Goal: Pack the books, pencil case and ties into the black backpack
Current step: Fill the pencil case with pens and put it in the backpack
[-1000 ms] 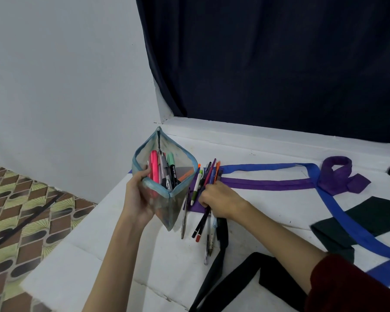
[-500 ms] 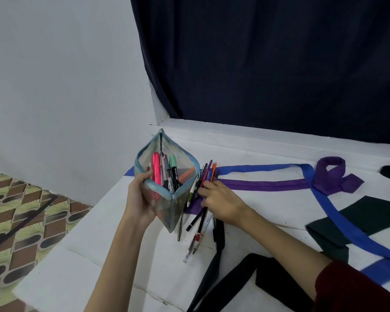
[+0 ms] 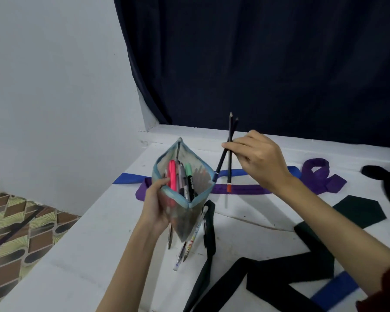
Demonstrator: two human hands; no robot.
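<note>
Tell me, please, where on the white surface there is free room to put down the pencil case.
Free: the bare white surface left of the left hand that holds the clear blue-edged pencil case, toward the near-left corner. Also a patch between the purple tie and the black tie. Crowded: the loose pens under the case.

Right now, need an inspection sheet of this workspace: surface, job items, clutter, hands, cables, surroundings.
Surface: white table, scuffed.
Job's things: open pencil case held upright, pens inside; purple tie, blue tie, black tie, dark green tie lie spread out; backpack and books not identifiable.
Clutter: loose pens beside the case.
Hands: left hand grips the case; right hand pinches two pencils above the table.
Cables: nothing seen.
Surroundings: dark curtain, white wall, patterned floor.
</note>
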